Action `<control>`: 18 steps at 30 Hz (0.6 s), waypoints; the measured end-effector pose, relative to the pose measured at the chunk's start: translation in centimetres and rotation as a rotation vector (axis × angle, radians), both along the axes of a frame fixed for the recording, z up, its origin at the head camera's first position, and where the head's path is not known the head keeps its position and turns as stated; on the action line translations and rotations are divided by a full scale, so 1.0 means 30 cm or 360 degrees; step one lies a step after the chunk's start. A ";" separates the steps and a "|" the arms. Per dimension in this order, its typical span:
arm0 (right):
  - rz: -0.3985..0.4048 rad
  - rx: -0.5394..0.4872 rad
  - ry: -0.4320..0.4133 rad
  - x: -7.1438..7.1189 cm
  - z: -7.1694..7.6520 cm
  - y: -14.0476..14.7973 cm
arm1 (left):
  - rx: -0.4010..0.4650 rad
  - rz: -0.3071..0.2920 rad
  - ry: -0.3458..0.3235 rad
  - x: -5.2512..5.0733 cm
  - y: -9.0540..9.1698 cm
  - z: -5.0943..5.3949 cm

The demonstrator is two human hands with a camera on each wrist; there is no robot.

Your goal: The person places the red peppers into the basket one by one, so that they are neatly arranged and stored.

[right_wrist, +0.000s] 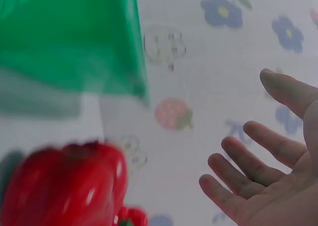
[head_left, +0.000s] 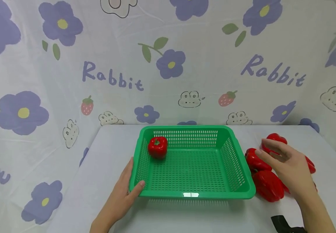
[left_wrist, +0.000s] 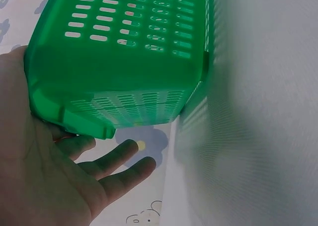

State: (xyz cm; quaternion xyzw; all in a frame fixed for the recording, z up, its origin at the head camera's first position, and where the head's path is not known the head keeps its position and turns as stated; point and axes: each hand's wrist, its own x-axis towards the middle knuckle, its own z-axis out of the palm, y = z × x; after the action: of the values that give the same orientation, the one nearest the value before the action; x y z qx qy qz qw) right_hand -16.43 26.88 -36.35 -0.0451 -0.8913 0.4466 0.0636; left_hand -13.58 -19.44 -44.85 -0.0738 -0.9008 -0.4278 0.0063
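Note:
A green plastic basket (head_left: 192, 194) with slotted walls stands on the white table. One red bell pepper (head_left: 157, 147) sits in its far left corner. My left hand (head_left: 122, 191) holds the basket's near left corner, the thumb over the rim and the palm along the outside. In the left wrist view, several fingers (left_wrist: 121, 159) stretch out loosely below the rim. To the right of the basket, my right hand (head_left: 291, 166) hovers above several red bell peppers (head_left: 268, 186), its fingers spread and nothing held. The right wrist view shows that palm, with a blurred pepper (right_wrist: 64, 186) apart from it.
A white cloth (head_left: 203, 42) printed with purple flowers, rabbits and strawberries hangs behind the table (head_left: 98, 155). The peppers lie close against the basket's right side, partly hidden by my right hand. A black strap (head_left: 284, 225) shows near my right wrist.

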 end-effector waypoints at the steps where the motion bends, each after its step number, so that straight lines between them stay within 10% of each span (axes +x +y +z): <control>1: -0.0057 -0.0019 -0.0022 0.006 -0.013 0.023 | -0.0001 0.0003 0.0003 0.001 -0.001 0.000; 18: -0.0407 -0.0119 -0.0303 0.048 -0.179 0.108 | 0.0035 0.0005 0.0061 -0.002 -0.003 -0.014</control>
State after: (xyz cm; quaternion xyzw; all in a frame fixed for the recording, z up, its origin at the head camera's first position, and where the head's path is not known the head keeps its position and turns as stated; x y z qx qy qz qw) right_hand -14.98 30.13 -41.72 -0.2028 -0.8631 0.4614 0.0334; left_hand -13.64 -19.53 -45.26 -0.0806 -0.8959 -0.4361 0.0250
